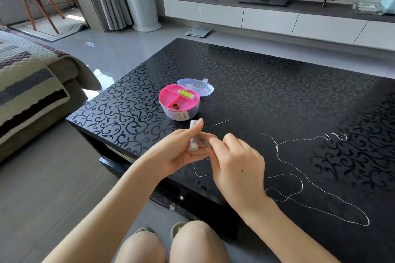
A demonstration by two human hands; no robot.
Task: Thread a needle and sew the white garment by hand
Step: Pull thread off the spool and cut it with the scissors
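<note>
With the left hand (183, 147) gripping the white spool (193, 136), the right hand (233, 160) should pinch the thread (299, 179) taut, then break it cleanly before reaching for the needle (221, 122) at twelve o'clock.

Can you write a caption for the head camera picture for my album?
Left hand holds a white spool, right hand pinches thread; needle lies on the table.

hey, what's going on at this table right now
A person sits at a black patterned table. The left hand holds a white thread spool, and the right hand pinches at something beside it, probably the thread. A long white thread trails in loops over the table. The needle lies untouched beyond the hands, near an open pink sewing box with its clear lid behind. No garment is visible.
</note>
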